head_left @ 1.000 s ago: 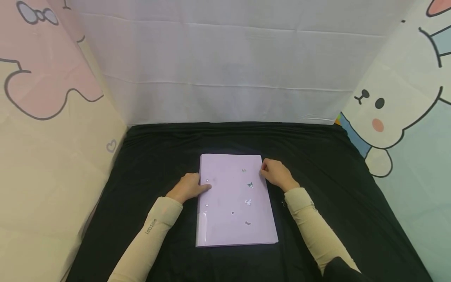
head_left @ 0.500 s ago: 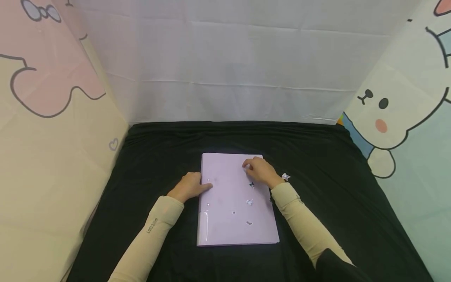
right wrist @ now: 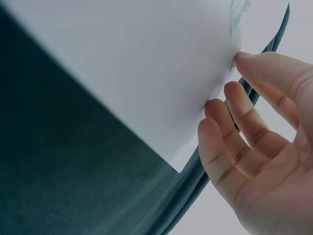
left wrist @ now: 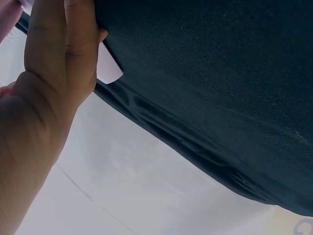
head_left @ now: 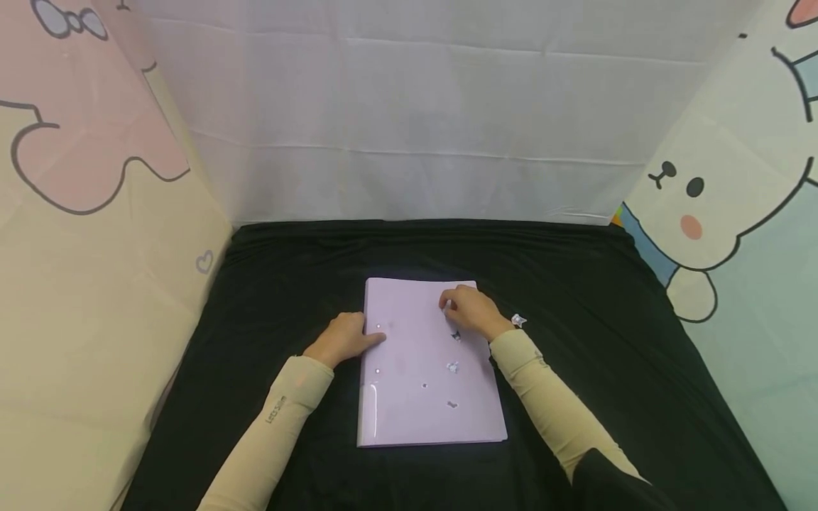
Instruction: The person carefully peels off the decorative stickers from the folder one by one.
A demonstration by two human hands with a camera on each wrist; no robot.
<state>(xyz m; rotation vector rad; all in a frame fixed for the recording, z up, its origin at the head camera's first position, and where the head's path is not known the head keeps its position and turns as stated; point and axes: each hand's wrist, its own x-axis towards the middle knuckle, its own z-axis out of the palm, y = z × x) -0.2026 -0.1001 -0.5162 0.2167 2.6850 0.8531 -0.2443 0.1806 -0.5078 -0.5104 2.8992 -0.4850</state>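
Observation:
A lilac ring binder [head_left: 409, 419] lies flat on the black cloth, several small stickers on its cover. My left hand [head_left: 341, 338] rests at its left edge, the thumb on the cover. In the left wrist view, the fingers [left wrist: 80, 49] lie straight along the spine. Over the upper right of the cover, the fingertips of my right hand [head_left: 473, 310] touch the surface at a small sticker [head_left: 445, 309], mostly hidden. Thumb and forefinger come close together there; the right wrist view does not show whether they pinch it. The other fingers [right wrist: 212, 139] bend loosely, nearly touching the cover.
Lower on the cover are a dark sticker [head_left: 456, 336], a pale sticker [head_left: 452, 367] and a grey sticker [head_left: 452, 404]. A silvery star-shaped piece [head_left: 518, 321] shows beside my right wrist. Printed cloth walls stand left, right and behind the black cloth [head_left: 575, 284].
My right hand has shifted left from the binder's right edge onto the upper sticker, and has stayed there over the last half second. My left hand keeps its place.

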